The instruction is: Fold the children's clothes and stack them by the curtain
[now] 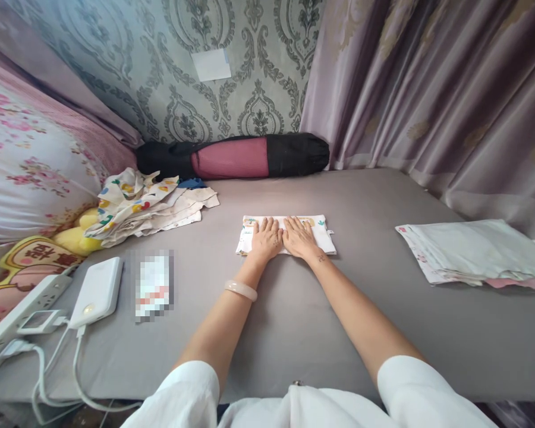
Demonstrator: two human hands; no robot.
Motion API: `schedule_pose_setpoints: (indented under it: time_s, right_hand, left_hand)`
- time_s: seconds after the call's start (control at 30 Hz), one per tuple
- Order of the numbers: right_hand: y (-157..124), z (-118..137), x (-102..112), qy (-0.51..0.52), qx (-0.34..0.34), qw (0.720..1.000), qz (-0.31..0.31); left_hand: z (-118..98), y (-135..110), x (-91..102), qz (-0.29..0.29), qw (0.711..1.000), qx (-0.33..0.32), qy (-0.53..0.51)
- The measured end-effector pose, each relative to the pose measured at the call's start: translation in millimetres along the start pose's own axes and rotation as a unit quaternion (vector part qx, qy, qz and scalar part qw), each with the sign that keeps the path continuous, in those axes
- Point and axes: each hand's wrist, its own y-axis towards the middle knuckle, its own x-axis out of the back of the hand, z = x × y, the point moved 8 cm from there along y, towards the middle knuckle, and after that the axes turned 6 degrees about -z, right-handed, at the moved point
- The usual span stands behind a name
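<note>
A small folded white cloth (323, 233) with little coloured prints lies flat on the grey bed sheet (294, 309). My left hand (266, 239) and my right hand (299, 238) rest side by side on top of it, palms down, fingers stretched out flat and pressing the cloth. A pale bangle (241, 289) sits on my left wrist. Neither hand grips anything.
A heap of unfolded printed cloths (147, 205) lies at the back left. A stack of folded cloths (472, 252) sits at the right. A black and red rolled bag (234, 157) lies along the wall. A white power bank (97, 291) with cables and a power strip (18, 315) lie at the left edge.
</note>
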Motion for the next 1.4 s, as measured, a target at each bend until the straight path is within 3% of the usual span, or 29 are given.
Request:
schedule_pose_setpoints:
  time_s: [0.27,0.53,0.8,0.97,1.23,1.4]
  right_hand:
    - [-0.4,0.4,0.4,0.007,-0.001,1.0,0.005]
    - [-3.9,-11.2,9.8,-0.005,-0.028,0.999,-0.042]
    - [-4.6,-21.2,-1.1,-0.03,-0.049,0.998,-0.022]
    - [-5.4,-19.3,1.1,-0.037,-0.051,0.998,-0.009]
    - [-8.8,-30.2,10.9,-0.031,-0.094,0.995,-0.025]
    - [-8.1,-36.6,3.3,-0.043,-0.108,0.993,0.0]
  left_hand:
    - [0.5,0.2,0.5,0.002,1.0,0.007,-0.007]
    - [11.6,-8.0,18.2,-0.116,0.992,0.056,-0.001]
    - [22.5,-6.8,3.7,-0.038,0.995,0.09,0.02]
    - [22.5,-6.7,2.6,-0.044,0.994,0.094,0.022]
    - [31.4,-12.4,17.7,-0.116,0.984,0.131,0.013]
    - [40.9,-11.4,10.4,-0.07,0.984,0.163,0.007]
